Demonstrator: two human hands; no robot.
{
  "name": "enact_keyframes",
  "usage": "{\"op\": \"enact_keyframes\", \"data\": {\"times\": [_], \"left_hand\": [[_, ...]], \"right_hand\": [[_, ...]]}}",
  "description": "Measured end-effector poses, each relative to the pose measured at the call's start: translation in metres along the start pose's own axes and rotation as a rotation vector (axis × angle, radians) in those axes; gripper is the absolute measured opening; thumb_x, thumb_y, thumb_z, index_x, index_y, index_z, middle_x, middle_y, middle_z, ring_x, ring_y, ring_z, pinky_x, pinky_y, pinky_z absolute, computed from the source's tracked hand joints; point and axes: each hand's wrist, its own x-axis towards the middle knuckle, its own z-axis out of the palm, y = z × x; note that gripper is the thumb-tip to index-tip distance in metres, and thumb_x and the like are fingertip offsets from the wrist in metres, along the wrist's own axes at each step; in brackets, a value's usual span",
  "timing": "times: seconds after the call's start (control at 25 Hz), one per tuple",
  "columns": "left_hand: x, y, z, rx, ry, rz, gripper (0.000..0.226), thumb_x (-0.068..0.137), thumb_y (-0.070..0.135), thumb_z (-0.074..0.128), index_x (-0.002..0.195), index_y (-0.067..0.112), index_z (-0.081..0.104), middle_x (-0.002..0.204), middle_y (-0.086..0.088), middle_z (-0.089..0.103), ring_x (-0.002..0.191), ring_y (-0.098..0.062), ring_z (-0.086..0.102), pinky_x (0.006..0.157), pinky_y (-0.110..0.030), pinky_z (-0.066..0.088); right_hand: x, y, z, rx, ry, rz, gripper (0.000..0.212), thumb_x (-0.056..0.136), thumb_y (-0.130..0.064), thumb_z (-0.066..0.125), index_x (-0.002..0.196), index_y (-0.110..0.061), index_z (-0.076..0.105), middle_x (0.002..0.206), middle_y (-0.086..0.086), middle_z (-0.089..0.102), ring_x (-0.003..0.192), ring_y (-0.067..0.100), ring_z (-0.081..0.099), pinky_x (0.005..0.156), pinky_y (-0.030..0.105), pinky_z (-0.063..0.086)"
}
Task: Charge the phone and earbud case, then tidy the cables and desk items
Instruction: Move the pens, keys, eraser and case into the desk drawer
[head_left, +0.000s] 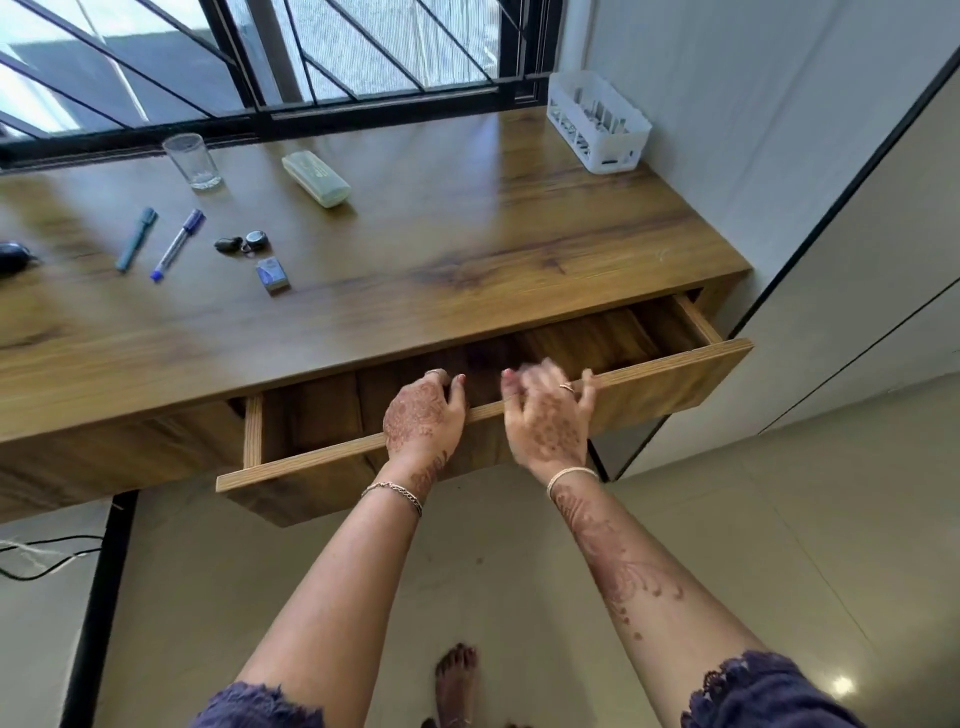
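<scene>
Broad wooden tabletop (519, 249) under a barred window, loose desk items scattered over its left half. Beneath the front edge, a long drawer (311, 488) pulled well out, dark inside, nothing plainly lying in the part on show. In the back right corner, against the wall, a white slotted basket (623, 150) with small things standing in it.

Left grip (423, 410) hooked over the top edge of the drawer front, fingers curled inside and thumb alongside, holding the wood. Right grip (550, 415) just beside it at the same edge, blurred, fingers seemingly spread. Impossible to tell whether clasping the edge or only passing above it.

No phone and no earbud case anywhere in view; perhaps in the drawer's shadow, perhaps elsewhere. A black cable (31, 577) trailing on the floor at lower left, past the desk leg.

Most likely a search of the drawer, or readying it for stowing. Steady the front with the left grip, pull straight and level rather than from one end, and stop short of the runners' limit. Reach in with the right only after stilling the drawer, feeling toward the shaded back.

Afterwards, for tidying, in falling size: pale green spectacle case (316, 179), clear glass (191, 161) near the window, teal marker (136, 239), blue pen (177, 244), key bunch (241, 243), small blue box (272, 276). Lift the glass upright, well apart from any charger.
</scene>
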Motion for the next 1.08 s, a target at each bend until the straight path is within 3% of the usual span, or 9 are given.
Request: {"op": "enact_keyframes", "data": {"times": [0.08, 0.16, 0.32, 0.48, 0.6, 0.68, 0.76, 0.84, 1.08], "left_hand": [[-0.007, 0.001, -0.004, 0.023, -0.021, 0.012, 0.038, 0.098, 0.045, 0.035, 0.105, 0.020, 0.062, 0.099, -0.008, 0.071, 0.095, -0.028, 0.064, 0.074, -0.032, 0.046], [-0.014, 0.001, -0.008, 0.061, -0.077, 0.023, 0.040, 0.098, 0.046, 0.032, 0.105, 0.020, 0.063, 0.101, -0.007, 0.070, 0.097, -0.028, 0.063, 0.075, -0.033, 0.045], [-0.019, -0.001, -0.009, 0.063, -0.251, 0.015, 0.040, 0.098, 0.047, 0.034, 0.106, 0.022, 0.064, 0.108, -0.006, 0.069, 0.105, -0.028, 0.061, 0.083, -0.033, 0.046], [-0.021, -0.011, -0.001, -0.035, -0.426, -0.052, 0.043, 0.097, 0.047, 0.035, 0.084, 0.021, 0.066, 0.081, 0.003, 0.072, 0.089, -0.020, 0.067, 0.082, -0.030, 0.051], [-0.028, -0.013, 0.002, -0.214, -0.536, -0.106, 0.043, 0.099, 0.042, 0.035, 0.074, 0.018, 0.061, 0.073, -0.003, 0.073, 0.063, -0.020, 0.068, 0.068, -0.029, 0.055], [-0.035, -0.012, 0.001, -0.311, -0.574, -0.127, 0.040, 0.101, 0.037, 0.034, 0.076, 0.017, 0.058, 0.074, -0.007, 0.072, 0.049, -0.016, 0.062, 0.053, -0.023, 0.048], [-0.039, -0.010, -0.001, -0.370, -0.557, -0.141, 0.038, 0.101, 0.035, 0.035, 0.079, 0.014, 0.058, 0.074, -0.006, 0.071, 0.051, -0.018, 0.062, 0.050, -0.023, 0.045], [-0.038, -0.010, -0.004, -0.399, -0.518, -0.139, 0.034, 0.100, 0.033, 0.038, 0.080, 0.015, 0.060, 0.078, -0.005, 0.072, 0.060, -0.020, 0.065, 0.058, -0.026, 0.049], [-0.022, -0.025, -0.027, -0.413, -0.376, -0.094, 0.013, 0.094, 0.028, 0.053, 0.095, 0.019, 0.061, 0.084, 0.001, 0.073, 0.073, -0.014, 0.069, 0.073, -0.029, 0.055]], "right_hand": [[0.005, -0.004, -0.010, -0.212, -0.129, -0.113, 0.066, 0.098, -0.055, 0.018, 0.091, -0.019, 0.072, 0.096, -0.001, 0.073, 0.108, 0.019, 0.060, 0.113, 0.048, 0.009], [0.006, -0.008, -0.019, -0.276, -0.195, -0.130, 0.070, 0.098, -0.056, 0.016, 0.085, -0.017, 0.073, 0.088, 0.001, 0.073, 0.094, 0.020, 0.064, 0.108, 0.044, 0.022], [-0.001, -0.007, -0.029, -0.292, -0.342, -0.115, 0.064, 0.098, -0.055, 0.020, 0.094, -0.017, 0.072, 0.100, 0.005, 0.071, 0.100, 0.023, 0.062, 0.092, 0.037, 0.039], [-0.005, -0.015, -0.033, -0.290, -0.571, -0.046, 0.050, 0.100, -0.045, 0.025, 0.115, -0.018, 0.064, 0.124, 0.006, 0.063, 0.119, 0.024, 0.055, 0.095, 0.035, 0.043], [-0.003, -0.019, -0.039, -0.367, -0.672, -0.024, 0.050, 0.101, -0.044, 0.025, 0.122, -0.018, 0.060, 0.131, 0.005, 0.059, 0.124, 0.023, 0.052, 0.098, 0.035, 0.042], [-0.004, -0.017, -0.040, -0.397, -0.713, -0.022, 0.050, 0.101, -0.045, 0.025, 0.125, -0.017, 0.059, 0.133, 0.005, 0.058, 0.126, 0.023, 0.050, 0.100, 0.034, 0.040], [-0.006, -0.016, -0.040, -0.398, -0.735, -0.012, 0.050, 0.100, -0.046, 0.025, 0.125, -0.017, 0.059, 0.133, 0.005, 0.057, 0.126, 0.023, 0.050, 0.100, 0.035, 0.040], [-0.009, -0.018, -0.040, -0.367, -0.700, -0.011, 0.050, 0.099, -0.048, 0.027, 0.122, -0.018, 0.060, 0.131, 0.005, 0.059, 0.124, 0.023, 0.052, 0.098, 0.034, 0.042], [-0.002, -0.053, -0.048, -0.229, -0.470, -0.084, 0.042, 0.098, -0.046, 0.033, 0.111, -0.020, 0.063, 0.117, 0.004, 0.066, 0.110, 0.023, 0.060, 0.085, 0.033, 0.046]]}}
